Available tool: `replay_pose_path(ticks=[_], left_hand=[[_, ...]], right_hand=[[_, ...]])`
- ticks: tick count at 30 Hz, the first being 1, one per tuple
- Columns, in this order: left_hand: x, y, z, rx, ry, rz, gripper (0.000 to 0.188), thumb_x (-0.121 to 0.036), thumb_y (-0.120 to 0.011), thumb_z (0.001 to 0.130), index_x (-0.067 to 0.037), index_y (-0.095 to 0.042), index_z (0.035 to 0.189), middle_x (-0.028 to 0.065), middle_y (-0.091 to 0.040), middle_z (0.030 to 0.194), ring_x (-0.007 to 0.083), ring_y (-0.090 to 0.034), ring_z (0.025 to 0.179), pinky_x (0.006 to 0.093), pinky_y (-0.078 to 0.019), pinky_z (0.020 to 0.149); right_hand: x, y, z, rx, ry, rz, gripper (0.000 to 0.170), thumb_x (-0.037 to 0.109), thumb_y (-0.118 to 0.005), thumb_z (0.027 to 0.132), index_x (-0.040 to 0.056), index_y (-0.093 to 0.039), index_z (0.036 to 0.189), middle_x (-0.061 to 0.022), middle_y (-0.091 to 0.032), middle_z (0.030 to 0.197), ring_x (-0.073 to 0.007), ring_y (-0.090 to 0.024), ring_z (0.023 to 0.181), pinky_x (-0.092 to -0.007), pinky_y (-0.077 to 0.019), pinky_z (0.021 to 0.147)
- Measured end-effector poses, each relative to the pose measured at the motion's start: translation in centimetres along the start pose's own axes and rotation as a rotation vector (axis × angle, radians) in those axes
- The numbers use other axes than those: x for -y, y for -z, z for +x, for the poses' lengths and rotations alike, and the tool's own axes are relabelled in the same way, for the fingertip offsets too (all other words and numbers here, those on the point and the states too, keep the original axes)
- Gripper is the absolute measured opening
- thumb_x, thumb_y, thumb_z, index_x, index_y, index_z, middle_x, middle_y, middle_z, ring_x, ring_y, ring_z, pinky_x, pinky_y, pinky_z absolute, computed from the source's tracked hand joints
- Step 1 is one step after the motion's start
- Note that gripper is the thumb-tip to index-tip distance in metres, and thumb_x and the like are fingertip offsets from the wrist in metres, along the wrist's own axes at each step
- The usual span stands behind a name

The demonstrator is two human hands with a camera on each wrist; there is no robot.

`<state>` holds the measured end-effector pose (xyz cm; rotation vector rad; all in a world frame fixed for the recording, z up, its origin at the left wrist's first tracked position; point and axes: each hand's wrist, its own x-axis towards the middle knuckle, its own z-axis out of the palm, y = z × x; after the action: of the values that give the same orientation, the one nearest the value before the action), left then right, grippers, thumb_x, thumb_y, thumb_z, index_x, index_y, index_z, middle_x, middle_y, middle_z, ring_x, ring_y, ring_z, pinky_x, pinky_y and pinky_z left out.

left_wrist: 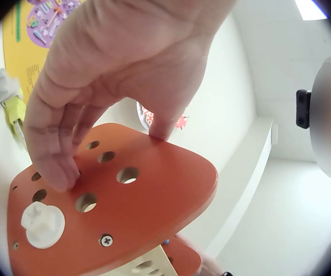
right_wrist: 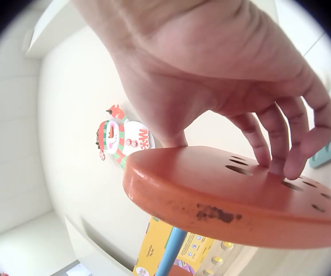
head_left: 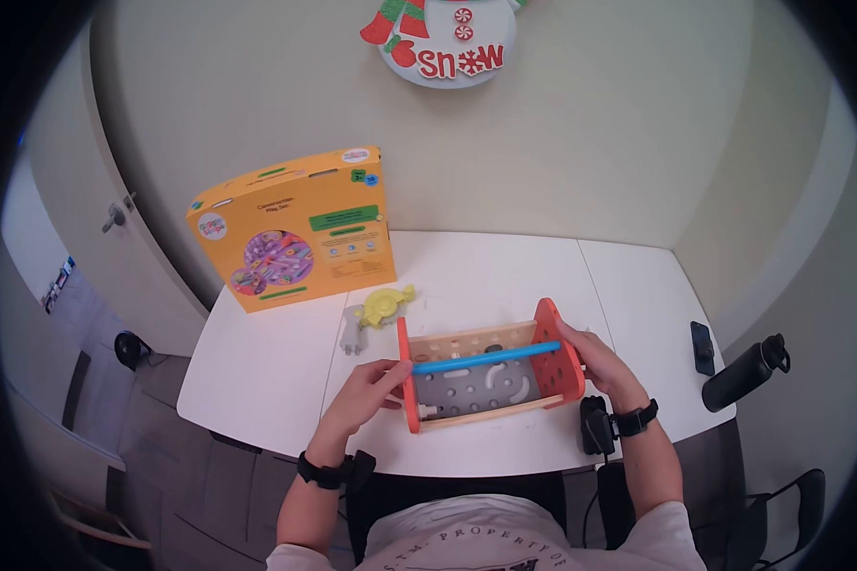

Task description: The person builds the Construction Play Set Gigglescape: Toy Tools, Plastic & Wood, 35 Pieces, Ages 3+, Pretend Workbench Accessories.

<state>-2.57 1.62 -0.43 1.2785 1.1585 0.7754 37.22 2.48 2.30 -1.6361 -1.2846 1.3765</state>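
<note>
A toy toolbox (head_left: pixel 486 390) with orange end panels, pale wooden rails, a grey floor and a blue bar handle (head_left: pixel 486 360) stands on the white table. My left hand (head_left: pixel 364 398) grips its left end panel (left_wrist: pixel 154 178), fingertips against the holed outer face and thumb at the top edge. A white plastic bolt (left_wrist: pixel 43 224) sticks out of that face. At the other end, my right hand (head_left: pixel 600 362) holds the right end panel (right_wrist: pixel 223 184), thumb over the edge and fingers on the outside. White pieces lie inside the box.
Yellow toy pieces (head_left: pixel 386 306) and a grey piece (head_left: pixel 351 333) lie behind the toolbox's left end. A large yellow carton (head_left: pixel 295 224) stands at the back left. On the right are a phone (head_left: pixel 703 348) and a black bottle (head_left: pixel 738 376) near the table edge (head_left: pixel 705 423).
</note>
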Motion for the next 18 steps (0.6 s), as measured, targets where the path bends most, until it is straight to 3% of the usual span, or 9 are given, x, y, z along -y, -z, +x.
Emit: replay_pose_path(ticks=[7,13,16,18], left_hand=[[0.3,0.0,0.3,-0.016,-0.005,-0.013,0.065,-0.054,-0.067,0.101,0.006,-0.068,0.127,0.012,-0.074,0.109,0.0177,-0.07,0.094,0.0318,-0.058,0.083],[-0.4,0.3,-0.5,0.036,-0.007,-0.092,0.062,-0.036,-0.081,0.094,0.002,-0.06,0.139,0.0078,-0.073,0.108,0.0134,-0.064,0.093,0.0303,-0.0546,0.088],[-0.7,-0.3,-1.0,0.054,-0.264,-0.139,0.063,-0.027,-0.081,0.094,-0.002,-0.055,0.146,0.007,-0.071,0.11,0.0133,-0.065,0.099,0.0311,-0.0537,0.091],[-1.0,-0.2,-0.9,0.029,-0.324,-0.191,0.058,-0.024,-0.078,0.096,-0.003,-0.055,0.145,0.0072,-0.071,0.113,0.0142,-0.064,0.104,0.0326,-0.0536,0.094]], right_hand=[[-0.4,0.3,0.5,0.036,0.012,0.026,0.09,0.078,-0.058,0.094,-0.0018,-0.065,0.136,-0.0151,-0.071,0.121,-0.025,-0.068,0.111,-0.0462,-0.0573,0.093],[-1.5,0.3,-0.5,0.061,0.102,0.139,0.079,0.065,-0.066,0.098,0.0015,-0.056,0.144,-0.0122,-0.066,0.132,-0.0216,-0.064,0.119,-0.0446,-0.0525,0.102],[-0.4,0.4,-2.1,0.06,0.203,0.296,0.067,0.057,-0.062,0.103,0.0061,-0.054,0.145,-0.0089,-0.063,0.134,-0.0202,-0.062,0.122,-0.0432,-0.0516,0.102],[-0.4,0.7,-2.3,0.082,0.25,0.448,0.057,0.052,-0.061,0.106,0.0085,-0.056,0.143,-0.0068,-0.064,0.131,-0.0191,-0.062,0.122,-0.0424,-0.0518,0.101]])
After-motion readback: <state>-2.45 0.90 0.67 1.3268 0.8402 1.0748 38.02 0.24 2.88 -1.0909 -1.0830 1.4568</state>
